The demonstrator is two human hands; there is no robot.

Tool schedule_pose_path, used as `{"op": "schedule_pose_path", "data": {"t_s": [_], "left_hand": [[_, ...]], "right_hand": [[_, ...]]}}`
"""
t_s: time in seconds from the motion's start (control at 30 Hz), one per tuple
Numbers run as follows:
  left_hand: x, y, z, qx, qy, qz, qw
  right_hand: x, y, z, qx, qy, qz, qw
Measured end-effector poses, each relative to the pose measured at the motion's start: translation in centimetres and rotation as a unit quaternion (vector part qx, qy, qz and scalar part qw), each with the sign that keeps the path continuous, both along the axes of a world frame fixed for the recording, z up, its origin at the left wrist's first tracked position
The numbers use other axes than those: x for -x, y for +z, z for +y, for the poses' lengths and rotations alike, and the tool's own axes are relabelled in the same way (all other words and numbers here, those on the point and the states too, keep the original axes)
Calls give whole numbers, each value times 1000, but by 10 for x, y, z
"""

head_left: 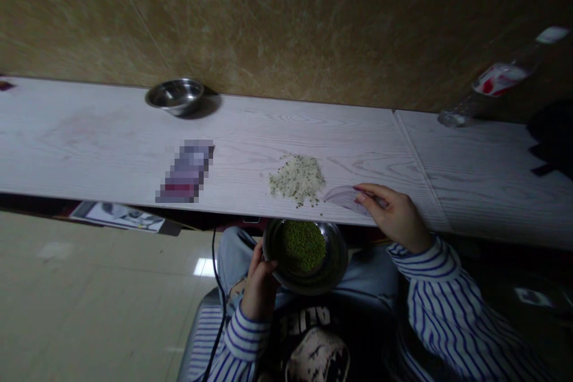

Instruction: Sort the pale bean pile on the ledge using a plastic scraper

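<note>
My left hand (261, 279) grips the rim of a steel bowl (336, 250) just below the table's front edge, over my lap. Green mung beans (305, 246) lie inside that bowl. Between the thumb and fingers of my right hand (396, 213) is a clear plastic protractor (344, 198), held low over the tabletop. Its curved edge points left, close to a pile of white rice grains mixed with green beans (298, 178). A few loose beans lie near the table edge between the pile and the protractor.
A second steel bowl (176, 95) stands at the back left by the wall. A pixelated flat object (187, 172) lies left of the pile. At the back right stands a plastic bottle (495, 80), near a dark object (554, 137). A black cable (216, 268) hangs by my left leg.
</note>
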State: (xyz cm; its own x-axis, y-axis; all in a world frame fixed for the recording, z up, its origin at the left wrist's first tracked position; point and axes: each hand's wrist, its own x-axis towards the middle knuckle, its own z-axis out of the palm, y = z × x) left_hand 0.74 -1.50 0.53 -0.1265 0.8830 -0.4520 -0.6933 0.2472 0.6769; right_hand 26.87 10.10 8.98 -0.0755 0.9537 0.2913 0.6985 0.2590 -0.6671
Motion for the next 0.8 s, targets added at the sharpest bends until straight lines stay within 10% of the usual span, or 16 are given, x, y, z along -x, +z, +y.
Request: {"op": "schedule_pose_path", "data": {"t_s": [0.8], "left_hand": [[3, -8, -1, -18, -14, 5, 1000]], "right_hand": [[20, 5, 13, 28, 70, -28, 997]]}}
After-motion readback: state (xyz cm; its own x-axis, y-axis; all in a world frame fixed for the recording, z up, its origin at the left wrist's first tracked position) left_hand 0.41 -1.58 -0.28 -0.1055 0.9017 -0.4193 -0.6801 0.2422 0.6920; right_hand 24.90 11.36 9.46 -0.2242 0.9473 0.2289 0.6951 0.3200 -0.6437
